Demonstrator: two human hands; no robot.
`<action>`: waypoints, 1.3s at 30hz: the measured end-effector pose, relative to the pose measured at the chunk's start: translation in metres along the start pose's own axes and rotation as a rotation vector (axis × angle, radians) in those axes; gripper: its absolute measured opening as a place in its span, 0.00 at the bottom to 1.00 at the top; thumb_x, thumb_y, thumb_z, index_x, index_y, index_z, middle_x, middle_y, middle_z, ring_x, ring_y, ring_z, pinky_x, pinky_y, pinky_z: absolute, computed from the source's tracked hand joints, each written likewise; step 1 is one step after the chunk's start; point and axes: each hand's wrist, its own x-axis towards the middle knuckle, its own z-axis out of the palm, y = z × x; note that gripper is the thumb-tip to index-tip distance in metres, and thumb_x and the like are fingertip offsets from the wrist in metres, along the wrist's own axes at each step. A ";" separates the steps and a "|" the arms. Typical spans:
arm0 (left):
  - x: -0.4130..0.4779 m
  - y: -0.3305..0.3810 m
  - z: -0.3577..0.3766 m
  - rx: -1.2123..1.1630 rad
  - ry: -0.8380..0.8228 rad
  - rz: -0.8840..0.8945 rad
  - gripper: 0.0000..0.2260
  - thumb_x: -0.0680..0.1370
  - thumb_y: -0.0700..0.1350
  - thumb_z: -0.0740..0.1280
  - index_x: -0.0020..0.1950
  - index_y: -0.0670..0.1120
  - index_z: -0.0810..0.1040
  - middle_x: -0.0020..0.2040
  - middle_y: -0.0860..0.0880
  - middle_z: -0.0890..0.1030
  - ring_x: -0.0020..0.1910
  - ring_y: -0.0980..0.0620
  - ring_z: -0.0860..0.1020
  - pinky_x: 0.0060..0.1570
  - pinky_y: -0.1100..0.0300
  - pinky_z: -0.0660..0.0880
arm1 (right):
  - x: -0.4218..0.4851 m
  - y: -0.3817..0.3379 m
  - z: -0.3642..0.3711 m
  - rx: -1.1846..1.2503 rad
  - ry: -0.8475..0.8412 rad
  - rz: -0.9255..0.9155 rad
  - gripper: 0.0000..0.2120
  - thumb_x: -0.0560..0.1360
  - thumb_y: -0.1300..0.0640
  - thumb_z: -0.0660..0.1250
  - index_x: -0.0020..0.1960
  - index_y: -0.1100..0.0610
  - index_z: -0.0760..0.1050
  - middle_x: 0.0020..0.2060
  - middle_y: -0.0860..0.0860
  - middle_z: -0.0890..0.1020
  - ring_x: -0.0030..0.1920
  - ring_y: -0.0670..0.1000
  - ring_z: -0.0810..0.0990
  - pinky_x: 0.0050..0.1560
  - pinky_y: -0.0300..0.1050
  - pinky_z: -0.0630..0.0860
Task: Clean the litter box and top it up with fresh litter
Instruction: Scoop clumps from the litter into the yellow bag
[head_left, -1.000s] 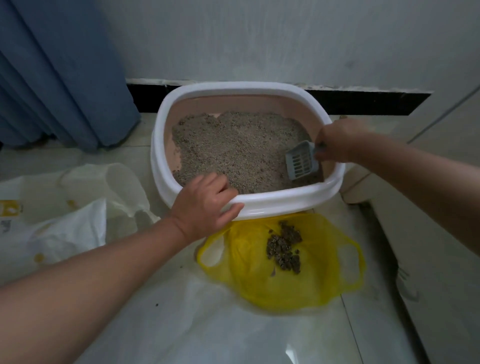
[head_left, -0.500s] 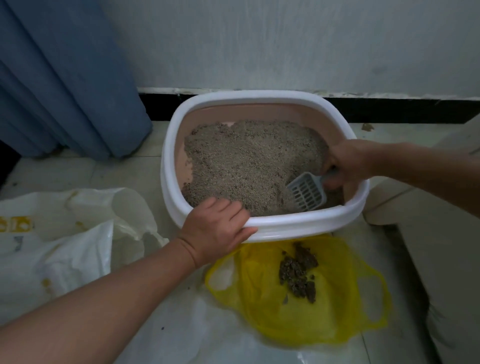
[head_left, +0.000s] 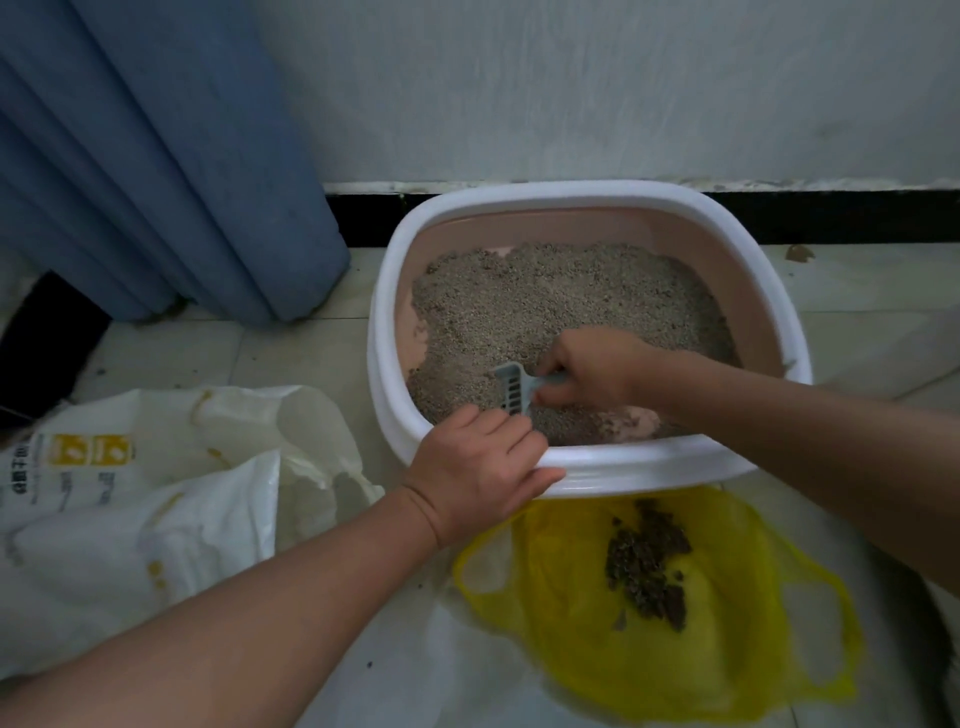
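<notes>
A white-rimmed, pink-lined litter box (head_left: 769, 291) stands on the floor against the wall, filled with grey litter (head_left: 561, 296). My left hand (head_left: 478, 462) grips the box's near rim, fingers curled over the edge. My right hand (head_left: 592, 369) holds a pale blue slotted scoop (head_left: 511, 387) by its handle, the blade down in the litter near the front of the box. A yellow plastic bag (head_left: 727, 639) lies open on the floor in front of the box with a pile of dark clumps (head_left: 647, 566) on it.
A white litter bag (head_left: 145, 499) with yellow print lies open on the floor at the left. A blue curtain (head_left: 156, 156) hangs at the back left. The white wall and its black skirting (head_left: 831, 218) run behind the box.
My right hand has moved the scoop from the box's right side leftward to the front middle, close to my left hand. My left hand stayed on the rim. The camera shifted.
</notes>
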 end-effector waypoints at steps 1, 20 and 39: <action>0.000 0.000 0.000 0.000 0.005 0.001 0.17 0.82 0.57 0.63 0.40 0.47 0.76 0.36 0.48 0.74 0.34 0.46 0.72 0.36 0.52 0.66 | 0.007 -0.005 0.000 0.019 -0.009 -0.029 0.12 0.77 0.44 0.67 0.50 0.50 0.83 0.33 0.45 0.79 0.33 0.49 0.76 0.32 0.40 0.69; -0.001 -0.001 0.003 -0.013 0.027 -0.008 0.17 0.82 0.57 0.63 0.39 0.47 0.75 0.36 0.48 0.73 0.34 0.47 0.72 0.35 0.52 0.67 | 0.044 -0.013 0.026 0.116 0.130 -0.210 0.11 0.79 0.49 0.61 0.52 0.55 0.76 0.43 0.51 0.81 0.43 0.54 0.77 0.48 0.52 0.75; -0.001 0.000 0.004 -0.016 0.024 -0.008 0.17 0.82 0.56 0.62 0.39 0.47 0.75 0.36 0.48 0.74 0.34 0.46 0.72 0.35 0.51 0.66 | 0.021 -0.003 0.014 0.268 0.266 -0.040 0.10 0.81 0.53 0.63 0.60 0.55 0.77 0.44 0.50 0.81 0.43 0.53 0.78 0.45 0.47 0.74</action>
